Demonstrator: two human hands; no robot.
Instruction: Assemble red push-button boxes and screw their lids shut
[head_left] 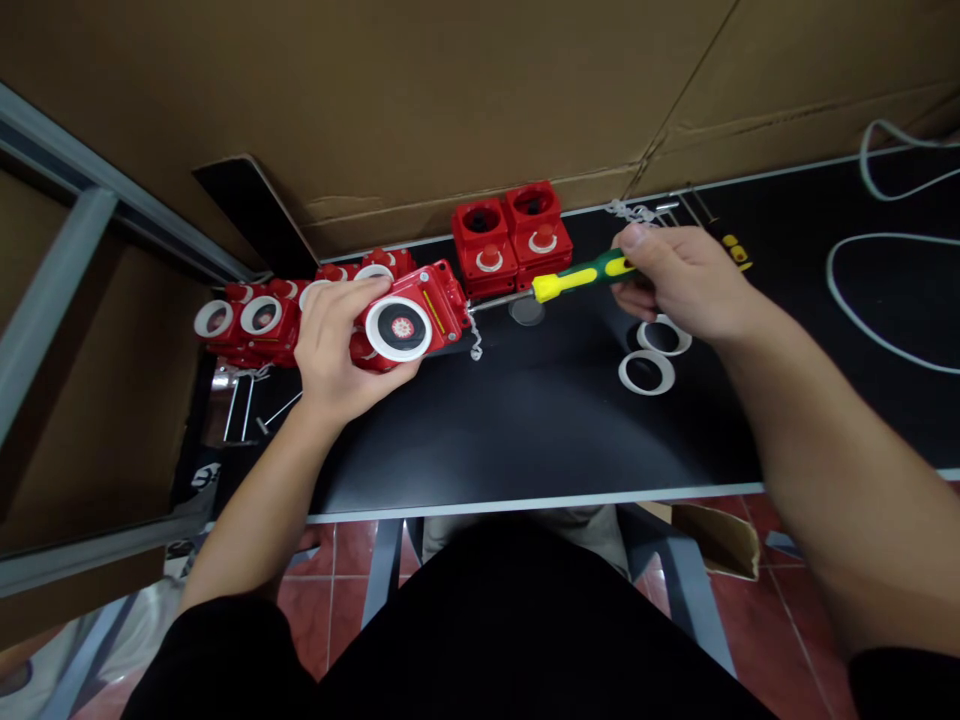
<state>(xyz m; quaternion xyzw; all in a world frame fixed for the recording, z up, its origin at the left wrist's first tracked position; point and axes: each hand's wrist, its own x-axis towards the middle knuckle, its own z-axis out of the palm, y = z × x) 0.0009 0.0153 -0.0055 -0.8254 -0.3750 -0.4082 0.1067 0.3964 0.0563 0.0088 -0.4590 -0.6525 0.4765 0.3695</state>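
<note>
With left fingers (352, 298), grips a red box (444, 300), apparently to steady its three-o'clock end against a screwdriver (574, 280) clasped in right fingers (654, 258).

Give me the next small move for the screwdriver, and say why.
Probably give the screwdriver a small turn with the right hand: its tip is at the end of the red box, which the left hand grips. How well it is seated is too small to tell.
</note>
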